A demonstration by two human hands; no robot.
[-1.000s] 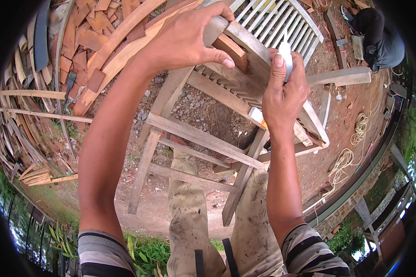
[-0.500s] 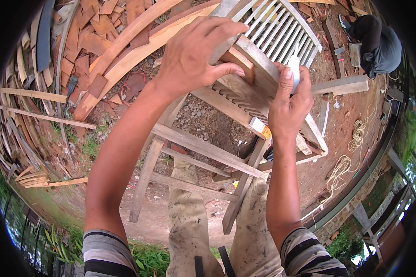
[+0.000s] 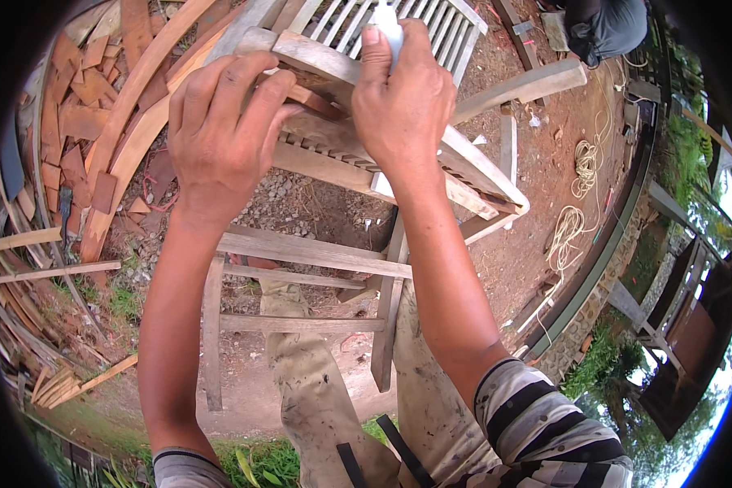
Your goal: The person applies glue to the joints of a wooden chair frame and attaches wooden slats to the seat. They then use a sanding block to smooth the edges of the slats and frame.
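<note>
Head view: a weathered wooden chair frame (image 3: 317, 252) is lying tipped over on bare reddish ground (image 3: 537, 244), its slatted panel (image 3: 398, 32) pointing toward the far edge of the ground. The left hand (image 3: 220, 138) is resting on the frame's upper rail (image 3: 317, 57), fingers curled down and gripping the rail's near edge. The right hand (image 3: 403, 102) is sitting just beside it, to the right, fingers closed around a small white object (image 3: 389, 24) whose tip is showing above the knuckles; what the object is cannot be told. Both forearms are reaching over the frame's lower crossbars (image 3: 301, 281). A heap of reddish wood offcuts (image 3: 81, 122) is lying along the left edge of the ground, and coiled pale rope (image 3: 573, 220) near the right edge.
</note>
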